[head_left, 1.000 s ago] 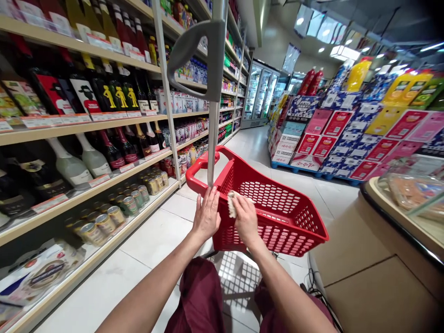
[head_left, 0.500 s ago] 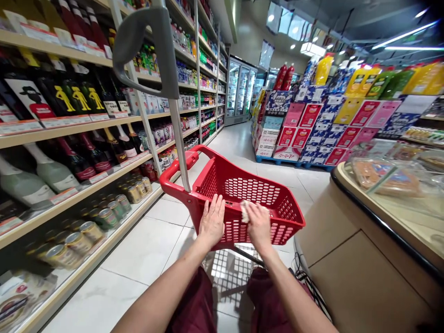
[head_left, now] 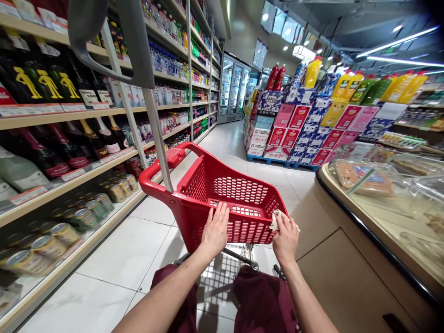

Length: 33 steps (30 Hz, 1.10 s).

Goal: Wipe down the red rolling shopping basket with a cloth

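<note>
A red plastic shopping cart (head_left: pixel 190 217) with a perforated basket stands right in front of my knees. My left hand (head_left: pixel 215 229) lies flat on the near rim, fingers stretched out and holding nothing. At the right front corner of that rim, my right hand (head_left: pixel 286 238) is closed on a crumpled whitish cloth (head_left: pixel 276 219) pressed against the edge. Parts of the cloth stick out on both sides of the fingers. A grey handle (head_left: pixel 133 46) on a metal pole rises at the cart's left end.
Shelves (head_left: pixel 100 159) of bottles and cans line the left. On the right stands a beige counter (head_left: pixel 333 259) with packaged food on top. Stacked drink cartons (head_left: pixel 284 129) stand farther back. A tall glass-door fridge (head_left: pixel 232 88) is at the aisle's far end.
My right hand has slid the cloth rightward along the near rim to the front corner. My left hand stays flat, now a bit farther along the rim. The view has shifted right.
</note>
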Each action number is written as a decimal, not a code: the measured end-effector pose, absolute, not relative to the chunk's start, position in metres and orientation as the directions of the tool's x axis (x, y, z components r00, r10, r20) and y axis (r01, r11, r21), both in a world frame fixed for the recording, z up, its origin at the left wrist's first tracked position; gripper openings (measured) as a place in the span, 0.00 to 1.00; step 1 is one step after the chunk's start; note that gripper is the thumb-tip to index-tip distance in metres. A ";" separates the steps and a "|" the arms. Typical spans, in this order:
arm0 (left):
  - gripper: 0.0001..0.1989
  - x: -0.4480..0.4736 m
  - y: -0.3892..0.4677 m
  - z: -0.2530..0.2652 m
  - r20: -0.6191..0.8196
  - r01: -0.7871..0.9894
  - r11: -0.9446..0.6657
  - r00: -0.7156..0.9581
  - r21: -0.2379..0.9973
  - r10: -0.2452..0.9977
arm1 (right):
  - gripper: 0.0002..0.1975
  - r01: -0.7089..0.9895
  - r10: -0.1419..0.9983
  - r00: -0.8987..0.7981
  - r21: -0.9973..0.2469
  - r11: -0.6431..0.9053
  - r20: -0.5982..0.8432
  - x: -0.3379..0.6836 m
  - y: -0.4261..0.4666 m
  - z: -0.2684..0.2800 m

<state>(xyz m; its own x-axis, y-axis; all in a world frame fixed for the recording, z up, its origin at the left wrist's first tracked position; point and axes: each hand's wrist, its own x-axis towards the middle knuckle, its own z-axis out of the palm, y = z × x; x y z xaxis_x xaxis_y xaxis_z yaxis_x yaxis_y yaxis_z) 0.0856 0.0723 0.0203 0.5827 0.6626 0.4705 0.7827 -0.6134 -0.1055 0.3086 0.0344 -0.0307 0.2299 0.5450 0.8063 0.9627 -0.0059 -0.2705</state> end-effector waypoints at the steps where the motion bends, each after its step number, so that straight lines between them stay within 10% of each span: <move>1: 0.32 0.088 0.072 0.020 0.467 0.785 -0.611 0.579 -0.099 0.668 | 0.23 0.960 0.537 0.249 -0.280 -0.024 0.806 0.310 0.034 -0.031; 7: 0.32 0.094 0.068 0.020 0.467 0.791 -0.602 0.575 -0.108 0.672 | 0.23 0.967 0.627 0.025 -0.178 0.182 0.778 0.279 0.043 -0.026; 13: 0.31 0.093 0.067 0.017 0.442 0.793 -0.598 0.582 -0.120 0.683 | 0.22 0.955 0.575 0.270 -0.291 -0.056 0.773 0.318 0.033 -0.036; 19: 0.33 0.094 0.067 0.016 0.451 0.813 -0.571 0.556 -0.119 0.698 | 0.24 0.957 0.650 0.015 -0.198 0.210 0.760 0.280 0.040 -0.028; 25: 0.33 0.093 0.067 0.018 0.451 0.801 -0.589 0.566 -0.104 0.690 | 0.24 0.944 0.568 0.307 -0.322 -0.078 0.763 0.321 0.032 -0.038; 33: 0.33 0.090 0.066 0.024 0.457 0.807 -0.573 0.567 -0.142 0.685 | 0.27 0.964 0.643 0.109 -0.238 0.116 0.758 0.290 0.040 -0.024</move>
